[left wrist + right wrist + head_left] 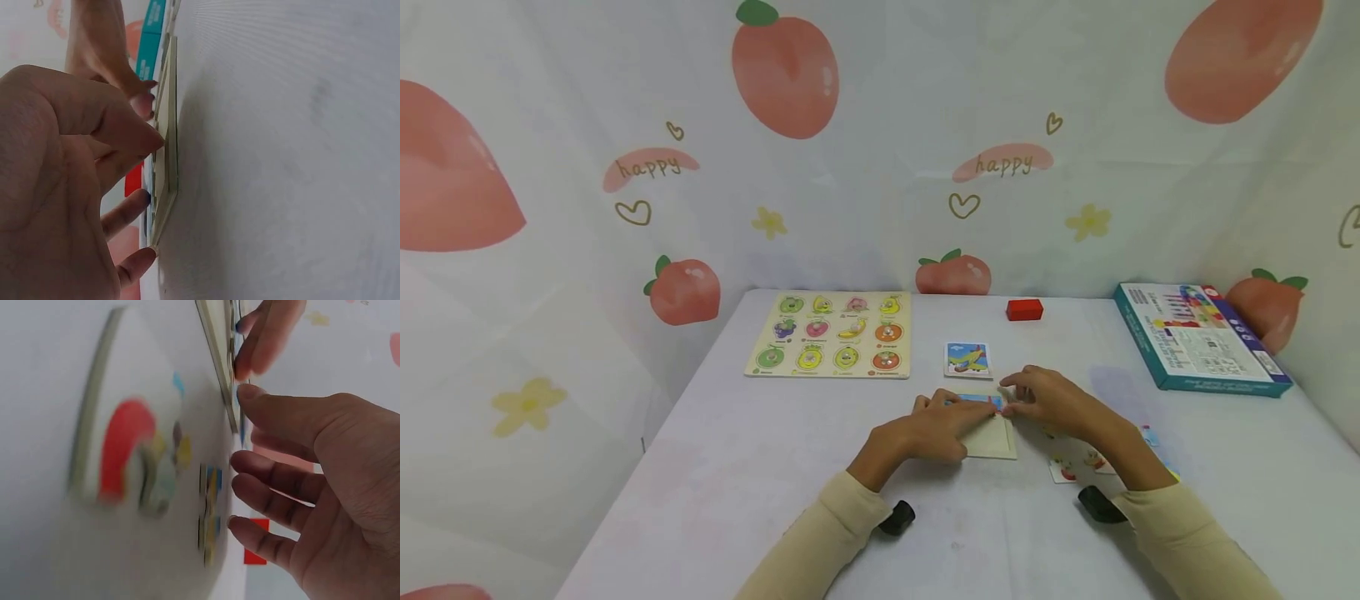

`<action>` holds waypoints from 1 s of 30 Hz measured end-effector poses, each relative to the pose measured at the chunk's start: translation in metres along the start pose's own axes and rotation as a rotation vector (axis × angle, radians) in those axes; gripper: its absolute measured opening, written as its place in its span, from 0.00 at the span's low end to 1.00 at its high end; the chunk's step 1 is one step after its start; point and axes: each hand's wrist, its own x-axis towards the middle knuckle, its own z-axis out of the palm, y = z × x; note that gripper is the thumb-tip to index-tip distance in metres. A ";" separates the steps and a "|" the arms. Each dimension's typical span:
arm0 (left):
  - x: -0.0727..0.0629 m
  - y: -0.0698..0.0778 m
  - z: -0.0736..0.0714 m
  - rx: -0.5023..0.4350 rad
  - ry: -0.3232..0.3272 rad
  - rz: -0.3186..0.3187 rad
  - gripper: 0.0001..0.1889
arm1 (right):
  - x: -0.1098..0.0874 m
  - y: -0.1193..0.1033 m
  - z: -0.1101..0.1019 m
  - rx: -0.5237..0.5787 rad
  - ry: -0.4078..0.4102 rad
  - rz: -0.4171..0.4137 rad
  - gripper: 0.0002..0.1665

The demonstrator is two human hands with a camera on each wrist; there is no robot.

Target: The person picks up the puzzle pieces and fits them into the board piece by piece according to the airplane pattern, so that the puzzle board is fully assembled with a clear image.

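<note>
A small pale puzzle tray (1000,444) lies on the table, with blue picture pieces (979,401) along its far side. My left hand (934,429) reaches across the tray from the left, its index finger on the blue pieces. In the left wrist view, the thumb meets the tray (164,169) and other fingertips rest by its rim. At the tray's right corner is my right hand (1048,402), its thumb tip on the blue part and its other fingers loosely bent. Nothing shows gripped in the right hand. Below it lie loose picture pieces (1062,470), blurred in the right wrist view.
Behind the tray sits a square airplane picture puzzle (967,359). A wooden fruit board (829,335) is at the back left, a red block (1025,310) at the back. The flat teal-edged box (1206,337) lies at the back right, before a printed cloth backdrop.
</note>
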 end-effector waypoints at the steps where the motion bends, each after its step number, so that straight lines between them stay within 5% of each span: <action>1: 0.000 0.000 0.000 -0.005 0.001 -0.005 0.46 | -0.002 0.001 -0.001 -0.002 -0.003 0.006 0.27; 10: -0.008 -0.007 -0.005 -0.032 0.071 -0.019 0.42 | -0.029 0.013 -0.009 -0.031 -0.051 0.070 0.29; 20: -0.022 -0.031 -0.003 -0.030 0.142 -0.040 0.35 | -0.058 0.024 -0.015 -0.076 -0.025 0.087 0.24; 30: -0.034 -0.041 -0.007 -0.108 0.153 -0.056 0.36 | -0.066 0.029 -0.014 -0.073 0.009 0.088 0.18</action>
